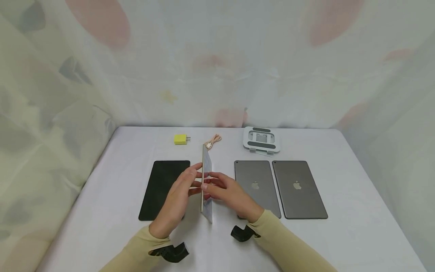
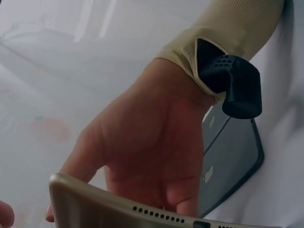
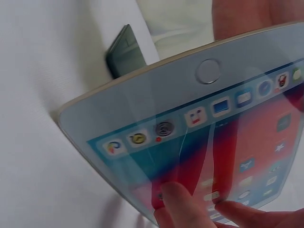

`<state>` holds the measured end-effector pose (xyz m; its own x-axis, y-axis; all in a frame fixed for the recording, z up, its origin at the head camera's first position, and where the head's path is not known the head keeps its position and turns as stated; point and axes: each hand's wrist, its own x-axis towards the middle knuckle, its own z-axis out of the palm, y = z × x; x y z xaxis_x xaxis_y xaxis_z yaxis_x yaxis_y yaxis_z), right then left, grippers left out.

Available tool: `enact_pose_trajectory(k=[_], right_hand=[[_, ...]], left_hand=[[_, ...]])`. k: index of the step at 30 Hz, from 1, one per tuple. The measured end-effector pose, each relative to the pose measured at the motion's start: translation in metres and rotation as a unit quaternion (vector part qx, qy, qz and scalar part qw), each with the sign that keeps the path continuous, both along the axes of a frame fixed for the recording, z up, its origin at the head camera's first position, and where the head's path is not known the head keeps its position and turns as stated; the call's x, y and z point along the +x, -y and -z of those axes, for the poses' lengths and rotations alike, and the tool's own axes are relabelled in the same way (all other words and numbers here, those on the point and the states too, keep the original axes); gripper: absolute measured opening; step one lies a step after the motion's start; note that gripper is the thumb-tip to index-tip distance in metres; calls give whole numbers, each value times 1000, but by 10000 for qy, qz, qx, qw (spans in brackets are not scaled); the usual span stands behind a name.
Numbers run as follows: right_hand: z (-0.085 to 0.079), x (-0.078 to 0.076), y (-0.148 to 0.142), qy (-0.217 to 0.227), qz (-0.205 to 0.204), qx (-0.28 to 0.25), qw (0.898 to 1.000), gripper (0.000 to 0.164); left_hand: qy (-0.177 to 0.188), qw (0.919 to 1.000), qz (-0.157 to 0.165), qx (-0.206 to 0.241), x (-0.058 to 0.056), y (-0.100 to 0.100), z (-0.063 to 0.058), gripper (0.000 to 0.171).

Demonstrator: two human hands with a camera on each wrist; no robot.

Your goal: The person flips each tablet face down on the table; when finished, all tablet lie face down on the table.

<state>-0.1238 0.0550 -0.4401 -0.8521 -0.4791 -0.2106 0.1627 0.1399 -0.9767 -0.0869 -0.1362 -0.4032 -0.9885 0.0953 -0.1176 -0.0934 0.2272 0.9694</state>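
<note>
A tablet (image 1: pixel 207 207) with a pale bezel and gold-toned rim is held on edge between both hands, its lit screen (image 3: pixel 223 156) turned right. My left hand (image 1: pixel 178 196) is at its back, with extended fingers against the back surface. My right hand (image 1: pixel 234 192) grips it from the screen side. The right thumb lies at the upper edge, and the right fingertips (image 3: pixel 175 202) touch the glass. The left wrist view shows the right hand (image 2: pixel 152 128) beyond the tablet's rim (image 2: pixel 114 199).
A black-screened tablet (image 1: pixel 159 185) lies left. Two grey tablets, one nearer (image 1: pixel 256 177) and one farther right (image 1: pixel 299 192), lie face down. Behind are a yellow charger plug (image 1: pixel 180 139), a coiled cable (image 1: pixel 214 139) and a folded grey stand (image 1: pixel 261 139). Curtains surround the white table (image 1: pixel 353 234).
</note>
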Motion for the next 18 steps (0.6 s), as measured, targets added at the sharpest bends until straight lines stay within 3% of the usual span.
enact_pose_trajectory(k=[7, 18], right_hand=[[-13, 3, -3, -285, 120, 133, 9994, 65], [-28, 5, -13, -703, 454, 457, 9954, 69]], left_hand=[[11, 9998, 45, 190, 0, -4, 1, 54], [189, 9996, 38, 194, -6, -14, 9, 53]])
